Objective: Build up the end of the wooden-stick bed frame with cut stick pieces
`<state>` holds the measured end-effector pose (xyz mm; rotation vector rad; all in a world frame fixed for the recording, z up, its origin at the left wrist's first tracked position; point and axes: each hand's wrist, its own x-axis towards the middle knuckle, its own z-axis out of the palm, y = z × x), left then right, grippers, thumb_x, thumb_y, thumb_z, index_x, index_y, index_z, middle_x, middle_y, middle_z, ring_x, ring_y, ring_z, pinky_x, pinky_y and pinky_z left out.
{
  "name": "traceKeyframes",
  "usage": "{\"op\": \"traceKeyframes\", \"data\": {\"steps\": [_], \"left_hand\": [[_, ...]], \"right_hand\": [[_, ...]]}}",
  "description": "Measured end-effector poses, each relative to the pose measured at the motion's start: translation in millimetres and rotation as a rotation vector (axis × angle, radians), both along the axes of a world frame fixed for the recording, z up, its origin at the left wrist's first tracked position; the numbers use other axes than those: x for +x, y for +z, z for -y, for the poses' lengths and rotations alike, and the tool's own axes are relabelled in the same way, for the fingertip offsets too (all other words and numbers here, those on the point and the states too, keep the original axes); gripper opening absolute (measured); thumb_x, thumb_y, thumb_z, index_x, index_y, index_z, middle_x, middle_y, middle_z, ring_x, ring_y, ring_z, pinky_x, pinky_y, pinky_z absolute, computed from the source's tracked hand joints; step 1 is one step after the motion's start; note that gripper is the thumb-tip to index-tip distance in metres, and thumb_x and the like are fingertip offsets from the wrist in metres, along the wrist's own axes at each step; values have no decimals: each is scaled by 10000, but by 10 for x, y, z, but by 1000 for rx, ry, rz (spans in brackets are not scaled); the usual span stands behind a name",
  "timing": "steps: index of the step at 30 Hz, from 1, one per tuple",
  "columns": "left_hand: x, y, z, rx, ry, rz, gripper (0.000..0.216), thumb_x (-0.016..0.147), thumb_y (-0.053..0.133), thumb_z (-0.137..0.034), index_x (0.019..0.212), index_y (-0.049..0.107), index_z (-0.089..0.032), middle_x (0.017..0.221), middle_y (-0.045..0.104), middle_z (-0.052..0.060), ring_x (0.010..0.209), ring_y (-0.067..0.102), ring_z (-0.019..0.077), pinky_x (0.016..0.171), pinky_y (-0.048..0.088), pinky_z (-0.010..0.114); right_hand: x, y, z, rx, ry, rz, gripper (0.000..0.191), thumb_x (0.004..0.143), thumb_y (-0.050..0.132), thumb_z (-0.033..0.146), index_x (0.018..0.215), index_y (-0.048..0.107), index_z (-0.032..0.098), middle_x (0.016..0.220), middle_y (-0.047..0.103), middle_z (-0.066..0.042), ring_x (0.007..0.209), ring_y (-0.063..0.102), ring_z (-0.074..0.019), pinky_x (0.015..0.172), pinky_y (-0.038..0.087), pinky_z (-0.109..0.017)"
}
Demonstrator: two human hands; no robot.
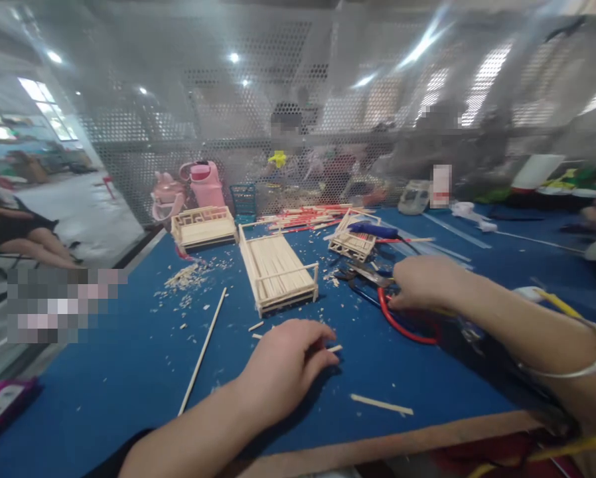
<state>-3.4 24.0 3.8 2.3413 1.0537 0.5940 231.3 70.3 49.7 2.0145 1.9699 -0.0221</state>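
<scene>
We see the left hand (291,365) low over the blue table (123,398), inward of its near edge, thumb and fingers curved with a gap at their tips; a wooden stick (334,348) pokes out between them, though we cannot tell whether it is pinched. Our right hand (422,282), towards the table's right edge, seems curled shut on the red-handled cutters (402,325). If that hold is only on one handle, we judge the tool could swing or slip, and its metal end could knock the small wooden frame (350,247) just beyond it. The dark-handled pliers (365,295) lie so close that the two tools could snag. A blue-handled tool (375,231) appears over that frame, so a tug on anything crossing there might drag it. Our left knuckles are near the slatted model bed (281,265), mid-table; a careless lift could jolt its thin rails loose. The short loose stick (381,404) by the near edge could be swept off by a sleeve or forearm, and the long stick (203,352), left of our wrist, could roll if brushed. Scattered offcuts (183,275) towards the left edge could be mistaken for usable pieces.
</scene>
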Motion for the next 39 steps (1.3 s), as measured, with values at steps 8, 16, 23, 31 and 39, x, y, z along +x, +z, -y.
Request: {"op": "traceKeyframes", "data": {"steps": [8, 16, 23, 31, 39], "left_hand": [[-110, -44, 60, -203, 268, 253, 192, 728, 659, -247, 615, 520, -179, 561, 511, -54, 537, 437, 97, 523, 334, 210], [-246, -27, 25, -171, 487, 567, 232, 668, 658, -248, 588, 448, -188, 556, 485, -61, 551, 448, 92, 545, 371, 208], [-506, 56, -187, -41, 547, 263, 131, 781, 528, -312, 806, 561, -187, 686, 584, -22, 633, 526, 130, 596, 403, 244], [-664, 297, -637, -142, 421, -92, 212, 616, 522, -101, 772, 641, -179, 655, 604, -28, 553, 508, 119, 530, 376, 235], [-610, 113, -469, -56, 279, 54, 328, 660, 555, -148, 971, 655, -155, 772, 628, 16, 670, 552, 139, 633, 456, 265]], "right_hand": [[-230, 119, 129, 136, 172, -91, 215, 754, 612, 373, 731, 683, 171, 695, 671, -111, 679, 634, -257, 556, 414, -335], [-920, -188, 225, -253, 373, -1428, 102, 786, 545, 226, 780, 609, 147, 629, 610, 20, 552, 541, -77, 514, 411, -190], [-1126, -391, -4, 8, 217, -1551, 99, 756, 617, 218, 712, 675, 150, 484, 536, 62, 427, 462, -42, 434, 373, -161], [-1280, -542, -1, 77, -26, -1573, 190, 816, 563, 267, 885, 696, 149, 391, 483, 79, 297, 413, -41, 311, 314, -148], [-1298, -549, 9, 84, -55, -1576, 192, 815, 556, 289, 860, 681, 150, 397, 487, 70, 299, 410, -42, 302, 322, -144]]}}
